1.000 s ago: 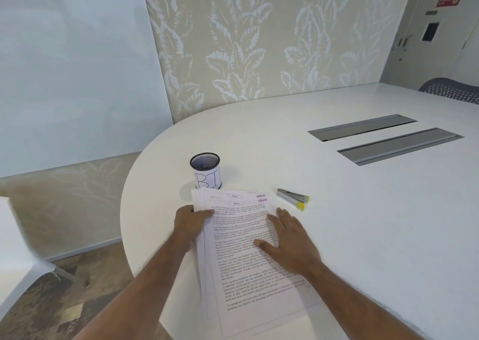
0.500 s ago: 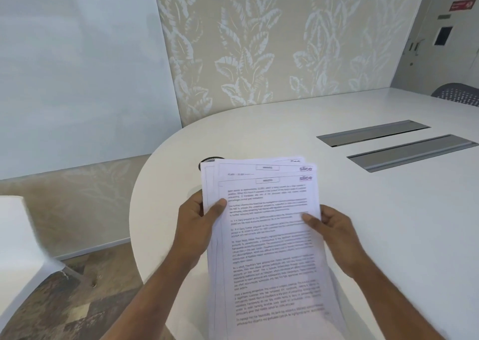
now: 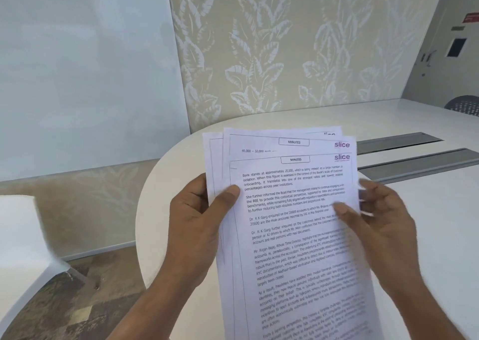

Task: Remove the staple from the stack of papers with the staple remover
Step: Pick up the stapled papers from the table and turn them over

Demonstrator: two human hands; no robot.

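Leaf-patterned wall (image 3: 285, 41); white rounded table (image 3: 445, 210); white chair (image 3: 20, 236) left; mottled floor (image 3: 64, 313).

Matt white printed paper sheets (image 3: 293, 210), a smooth white table (image 3: 427, 210), brushed grey metal strips (image 3: 399, 142).

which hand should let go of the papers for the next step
Probably the right. The left hand grips the papers at their left edge, thumb across the front page, and could likely hold them alone. The right hand only pinches the right edge, and the table lies on its side.
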